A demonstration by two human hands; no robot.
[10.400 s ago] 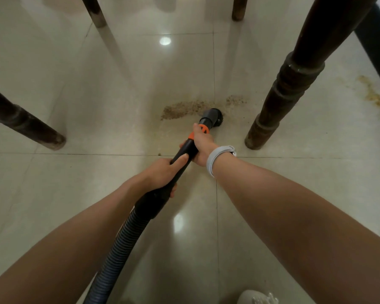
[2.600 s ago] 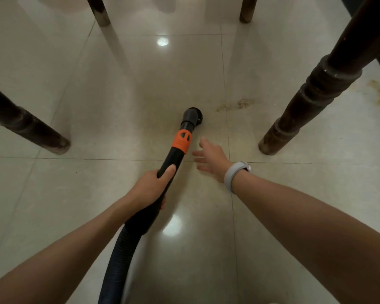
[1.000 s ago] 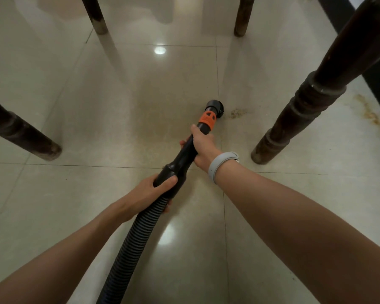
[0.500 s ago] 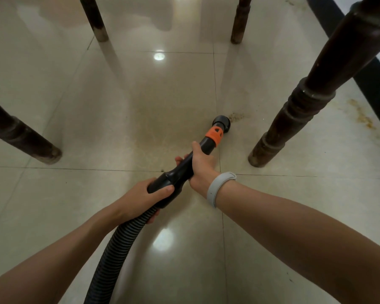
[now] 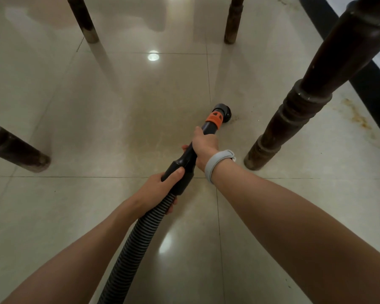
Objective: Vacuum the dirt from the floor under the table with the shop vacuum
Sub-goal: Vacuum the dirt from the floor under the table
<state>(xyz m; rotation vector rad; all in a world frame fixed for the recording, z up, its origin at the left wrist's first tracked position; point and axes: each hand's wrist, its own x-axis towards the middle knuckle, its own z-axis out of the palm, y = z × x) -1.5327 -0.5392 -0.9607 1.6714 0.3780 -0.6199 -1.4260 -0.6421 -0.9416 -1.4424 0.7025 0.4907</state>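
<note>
Dirt (image 5: 236,122): a faint brownish smear on the floor, touching the brush head at its 3 o'clock side, between the brush and the nearest table leg.
Brush head (image 5: 224,110): round and black, down on the tile, a little right of frame centre toward 1 o'clock.
Orange collar (image 5: 214,119): sits just behind the brush head on the black wand.
Wand (image 5: 185,160): black, rigid, angled from 7 o'clock up toward 1 o'clock.
Hose (image 5: 138,235): ribbed, dark grey, runs from the wand's cuff down to the bottom edge at 6 o'clock.
Right hand (image 5: 204,145): fingers curled round the wand just behind the orange collar; a pale grey wristband (image 5: 217,165) circles the wrist.
Left hand (image 5: 158,189): grips the cuff where wand meets hose, thumb lying along the top, fingers wrapped underneath.
Nearest table leg (image 5: 294,119): dark turned wood, foot on the tile at 3 o'clock from the right hand, leaning up to the top right corner.
Other legs: one at 9 o'clock (image 5: 15,150), two at the far edge near 11 o'clock (image 5: 83,20) and 12 o'clock (image 5: 234,20).
Floor (image 5: 97,119): glossy cream tiles with thin grout lines and bright light reflections.
Stain (image 5: 358,116): rusty yellow marks on the tile at 3 o'clock, beyond the nearest leg, beside a dark baseboard (image 5: 347,53).
</note>
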